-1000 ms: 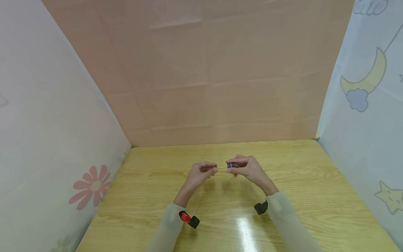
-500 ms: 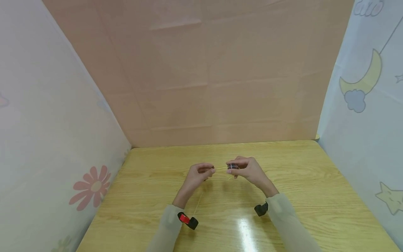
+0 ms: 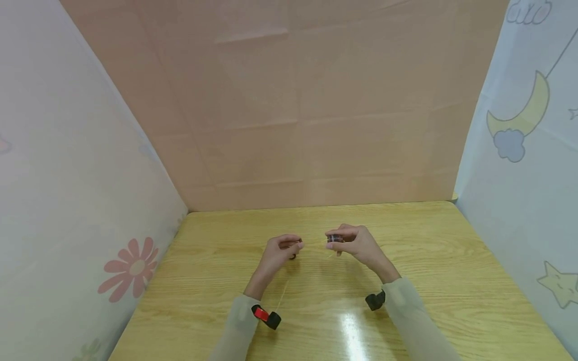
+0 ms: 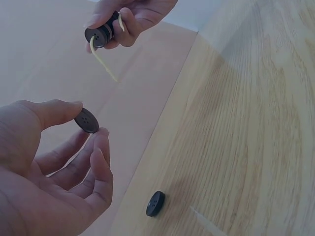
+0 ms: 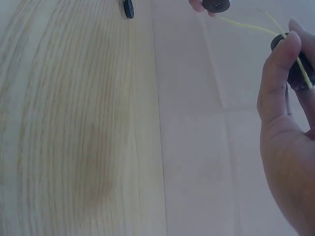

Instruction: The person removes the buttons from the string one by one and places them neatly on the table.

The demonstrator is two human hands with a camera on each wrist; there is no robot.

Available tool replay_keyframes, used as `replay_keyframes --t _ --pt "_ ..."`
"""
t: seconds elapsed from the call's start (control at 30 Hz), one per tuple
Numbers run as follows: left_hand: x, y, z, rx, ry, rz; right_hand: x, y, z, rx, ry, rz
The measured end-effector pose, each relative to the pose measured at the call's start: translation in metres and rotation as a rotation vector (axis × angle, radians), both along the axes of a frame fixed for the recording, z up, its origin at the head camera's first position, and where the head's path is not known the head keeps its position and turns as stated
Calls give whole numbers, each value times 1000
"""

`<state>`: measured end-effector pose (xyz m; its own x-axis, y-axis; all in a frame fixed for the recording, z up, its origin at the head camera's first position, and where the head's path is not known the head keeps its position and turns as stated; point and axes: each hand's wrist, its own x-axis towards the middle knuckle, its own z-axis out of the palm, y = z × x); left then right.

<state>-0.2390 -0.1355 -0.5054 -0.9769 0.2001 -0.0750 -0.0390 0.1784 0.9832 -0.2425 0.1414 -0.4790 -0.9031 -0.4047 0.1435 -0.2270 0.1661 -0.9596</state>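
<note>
Your left hand [image 3: 276, 253] pinches a dark four-hole button [image 4: 87, 121] left of centre in the left wrist view; your right hand [image 3: 359, 243] grips a button stack [image 3: 334, 238] near head-view centre, yellow cord [image 4: 104, 64] trailing from its face. Another button [image 4: 155, 204] shows lower centre of the left wrist view, against the wood-grain counter [image 4: 256, 123].

Screened-off work spot, can't tell in what kind of building: wood-grain table [image 3: 451, 281] has a creased tan sheet [image 3: 298, 100] along its far edge, flower-print wall [image 3: 67, 165] by its left edge, moon-print wall [image 3: 537, 180] by its right.
</note>
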Motion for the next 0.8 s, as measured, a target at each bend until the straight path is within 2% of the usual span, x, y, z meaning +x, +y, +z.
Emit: replay_keyframes --t 0.23,0.57,0.8 --pt "-2 -7 -6 -25 7 4 -1 2 -1 4 -3 -6" --pt "-1 -16 -13 -146 109 31 -2 3 -2 -1 -4 -9" --pt "0 -24 -20 -207 147 53 -2 4 -5 -2 -16 -17"
